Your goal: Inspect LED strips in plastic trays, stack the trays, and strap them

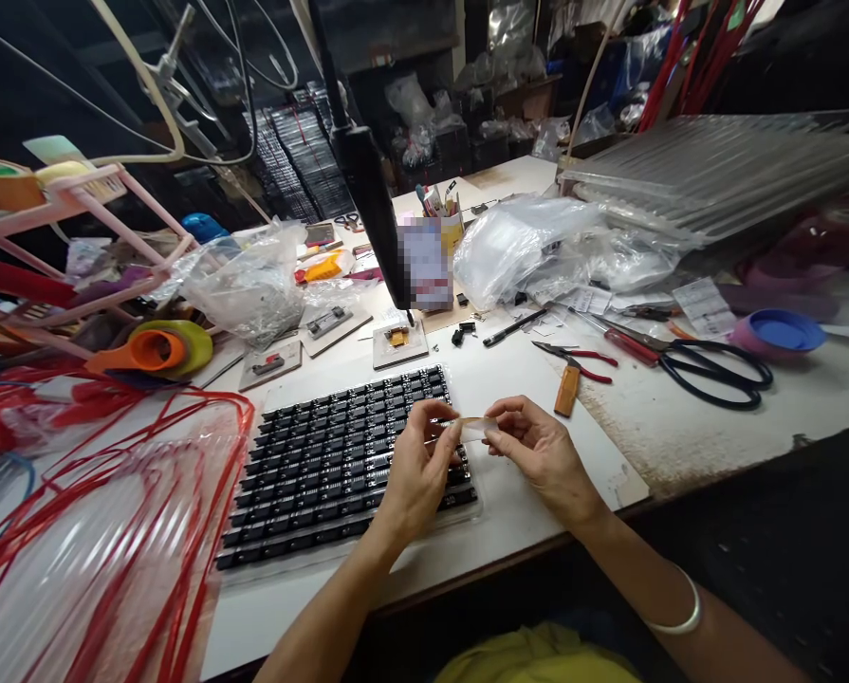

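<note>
Both hands are up over the near right corner of the tray of black components (pixel 345 465), and stretched between them is a short strip of clear tape (pixel 475 428). The left hand (pixel 416 465) has thumb and forefinger pressed together on the left end of the strip, other fingers curled loosely underneath; the right hand (pixel 538 451) pinches the other end the same way. So the strip sits right between the two sets of fingertips, hovering just above the tray's right edge, not touching it as far as I can tell. If you want this bit to go clean, my take: keep it taut between the pinches so it doesn't fold back and stick to itself, and grab only the very ends so the sticky middle stays free of prints. Lower it flat rather than one corner first, or it'll catch a component row and drag it. Just beyond the right fingers there's a small orange-handled tool (pixel 567 390), red-handled pliers (pixel 581 361) and big black scissors (pixel 715 370), all well clear. The red cords (pixel 111 493) lie well apart, out past the left wrist.
</note>
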`<state>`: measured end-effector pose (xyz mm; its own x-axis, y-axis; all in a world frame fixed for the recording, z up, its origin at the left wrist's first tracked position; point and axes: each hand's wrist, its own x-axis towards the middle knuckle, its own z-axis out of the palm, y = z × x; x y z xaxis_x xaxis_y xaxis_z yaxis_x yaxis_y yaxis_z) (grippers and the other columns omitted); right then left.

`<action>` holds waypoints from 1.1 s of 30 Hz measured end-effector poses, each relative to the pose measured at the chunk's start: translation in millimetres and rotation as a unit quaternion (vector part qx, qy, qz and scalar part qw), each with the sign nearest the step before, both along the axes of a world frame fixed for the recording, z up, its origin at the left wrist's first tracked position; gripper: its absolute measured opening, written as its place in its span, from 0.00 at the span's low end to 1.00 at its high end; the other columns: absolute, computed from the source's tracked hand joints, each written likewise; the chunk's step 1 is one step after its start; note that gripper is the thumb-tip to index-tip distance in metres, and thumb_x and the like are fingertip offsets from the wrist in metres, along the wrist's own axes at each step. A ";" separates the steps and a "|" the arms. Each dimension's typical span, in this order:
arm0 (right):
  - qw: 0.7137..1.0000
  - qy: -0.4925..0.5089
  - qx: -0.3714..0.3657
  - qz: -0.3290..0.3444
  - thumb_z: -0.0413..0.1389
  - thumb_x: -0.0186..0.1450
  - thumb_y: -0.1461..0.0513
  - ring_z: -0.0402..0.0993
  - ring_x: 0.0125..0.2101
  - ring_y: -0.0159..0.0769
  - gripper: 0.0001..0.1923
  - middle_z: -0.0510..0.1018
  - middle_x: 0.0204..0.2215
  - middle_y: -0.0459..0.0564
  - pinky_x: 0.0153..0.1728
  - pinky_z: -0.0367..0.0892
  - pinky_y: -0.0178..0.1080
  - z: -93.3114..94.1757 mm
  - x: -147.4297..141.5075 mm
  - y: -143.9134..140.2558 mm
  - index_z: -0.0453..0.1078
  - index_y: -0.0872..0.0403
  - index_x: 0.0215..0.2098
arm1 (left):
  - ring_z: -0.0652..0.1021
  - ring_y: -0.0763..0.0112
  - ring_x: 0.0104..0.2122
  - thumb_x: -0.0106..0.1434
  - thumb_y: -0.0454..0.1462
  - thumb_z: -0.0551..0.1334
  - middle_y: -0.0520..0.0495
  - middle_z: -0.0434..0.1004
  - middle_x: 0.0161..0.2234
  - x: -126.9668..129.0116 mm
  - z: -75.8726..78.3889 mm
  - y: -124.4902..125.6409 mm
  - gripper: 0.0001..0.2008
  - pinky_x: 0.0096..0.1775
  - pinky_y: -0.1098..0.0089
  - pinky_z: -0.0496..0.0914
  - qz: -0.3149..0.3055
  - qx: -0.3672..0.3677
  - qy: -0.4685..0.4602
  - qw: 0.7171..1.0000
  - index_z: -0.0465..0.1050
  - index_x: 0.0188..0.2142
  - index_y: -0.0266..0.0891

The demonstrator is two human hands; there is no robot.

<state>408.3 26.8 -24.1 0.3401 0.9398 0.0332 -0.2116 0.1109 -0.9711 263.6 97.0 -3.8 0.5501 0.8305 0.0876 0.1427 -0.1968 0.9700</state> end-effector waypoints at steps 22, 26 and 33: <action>0.991 -0.103 -0.056 0.062 0.54 0.63 0.49 0.63 0.23 0.28 0.18 0.66 0.21 0.42 0.26 0.59 0.33 4.5 6.0 -1.3 0.68 0.55 0.28 | 0.67 0.78 0.23 0.57 0.42 0.64 0.52 0.70 0.21 -1.9 4.0 6.3 0.12 0.29 0.75 0.61 -0.029 -0.199 -0.042 0.979 0.72 0.27 0.34; 0.991 -0.118 -0.049 0.046 0.54 0.63 0.50 0.63 0.23 0.29 0.17 0.67 0.21 0.43 0.26 0.60 0.33 2.8 5.2 -1.0 0.68 0.54 0.27 | 0.69 0.76 0.22 0.59 0.47 0.61 0.51 0.70 0.20 -0.9 4.8 4.0 0.16 0.27 0.74 0.62 -0.028 -0.176 -0.003 0.984 0.71 0.27 0.35; 0.993 -0.102 -0.045 0.042 0.55 0.62 0.51 0.62 0.23 0.29 0.16 0.65 0.20 0.42 0.26 0.61 0.32 3.4 0.5 -0.3 0.67 0.54 0.25 | 0.66 0.77 0.19 0.57 0.49 0.62 0.53 0.68 0.18 1.2 7.7 3.0 0.18 0.24 0.74 0.59 -0.004 -0.149 0.023 0.989 0.69 0.23 0.36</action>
<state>408.8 26.6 -20.7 0.2562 0.9666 0.0077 -0.0144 0.0117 -0.9998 264.8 99.9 3.9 0.5539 0.8115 -0.1862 0.1885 0.0956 0.9774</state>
